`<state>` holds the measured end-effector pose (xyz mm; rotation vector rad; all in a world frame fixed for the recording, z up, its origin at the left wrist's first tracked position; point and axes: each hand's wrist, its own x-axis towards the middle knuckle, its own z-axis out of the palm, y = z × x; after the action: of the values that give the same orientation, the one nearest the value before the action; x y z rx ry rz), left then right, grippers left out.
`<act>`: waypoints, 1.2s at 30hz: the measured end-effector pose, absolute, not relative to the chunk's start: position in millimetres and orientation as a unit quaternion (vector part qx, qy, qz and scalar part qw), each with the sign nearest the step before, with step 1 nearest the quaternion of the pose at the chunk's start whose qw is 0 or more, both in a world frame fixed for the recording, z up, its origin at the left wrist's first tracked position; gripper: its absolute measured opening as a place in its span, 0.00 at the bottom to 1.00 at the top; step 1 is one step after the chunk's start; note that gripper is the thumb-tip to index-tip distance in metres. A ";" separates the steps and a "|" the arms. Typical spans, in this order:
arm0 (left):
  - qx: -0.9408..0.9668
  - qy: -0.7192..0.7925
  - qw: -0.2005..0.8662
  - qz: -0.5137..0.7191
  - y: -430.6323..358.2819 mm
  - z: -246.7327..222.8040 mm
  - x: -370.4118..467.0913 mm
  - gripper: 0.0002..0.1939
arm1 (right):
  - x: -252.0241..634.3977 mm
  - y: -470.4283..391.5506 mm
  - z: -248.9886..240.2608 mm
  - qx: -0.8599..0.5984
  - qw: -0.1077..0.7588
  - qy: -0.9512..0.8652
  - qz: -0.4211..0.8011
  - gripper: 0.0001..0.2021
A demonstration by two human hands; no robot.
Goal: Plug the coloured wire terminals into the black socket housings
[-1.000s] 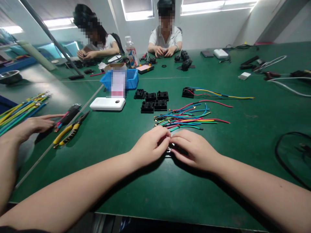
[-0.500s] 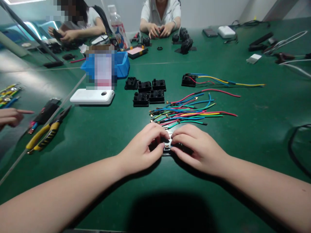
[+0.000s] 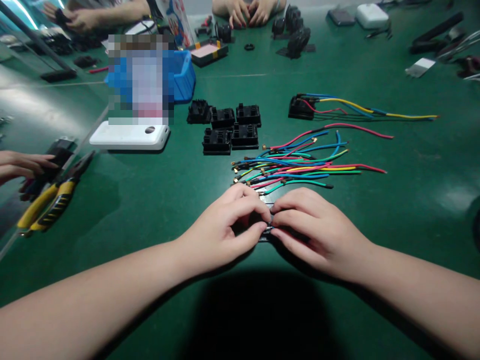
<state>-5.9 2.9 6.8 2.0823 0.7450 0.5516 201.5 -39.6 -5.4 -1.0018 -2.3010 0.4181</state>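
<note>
My left hand (image 3: 240, 220) and my right hand (image 3: 311, 225) meet over a small dark part with metal pieces (image 3: 265, 238) on the green table. Fingers of both hands are pinched close together on it and cover most of it, so its shape is hard to make out. Just beyond them lies a bundle of coloured wires (image 3: 300, 167) with brass ends. Several black plastic housings (image 3: 216, 141) stand behind the wires to the left. Another black housing (image 3: 301, 107), with blue, yellow and red wires attached, is at the back right.
Yellow-handled pliers (image 3: 56, 202) lie at the left, near another person's hand (image 3: 22, 165) on a dark object. A white power bank (image 3: 129, 136) and a blue bin (image 3: 182, 75) are farther back. Across the table are a person's hands (image 3: 249, 11).
The view has tilted down and come closer. My fingertips have drawn nearer each other over the part. The other person's hand at left has reached onto the dark object beside the pliers.
</note>
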 end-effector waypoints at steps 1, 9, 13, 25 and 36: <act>0.831 0.296 0.417 0.219 3.1 7.0 -6.1 0.06 | 201.7 -39.5 -5.4 -0.375 0.295 -0.864 0.158 0.05; 0.842 0.304 0.392 0.209 3.9 6.0 -7.4 0.05 | 202.7 -39.8 -3.3 -0.385 0.285 -0.861 0.170 0.06; 0.843 0.306 0.391 0.206 3.6 5.8 -7.8 0.06 | 201.8 -40.3 -2.6 -0.395 0.285 -0.857 0.171 0.06; 0.837 0.297 0.404 0.220 2.3 3.9 -7.1 0.04 | 200.6 -41.9 -4.1 -0.404 0.276 -0.856 0.167 0.05; 0.836 0.330 0.347 0.268 0.5 6.5 -9.5 0.04 | 201.8 -42.4 2.5 -0.401 0.323 -0.846 0.138 0.11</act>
<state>-9.5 0.5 6.5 2.1699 0.8551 0.6949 201.8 -42.4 2.5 -1.0528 -2.2206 0.3625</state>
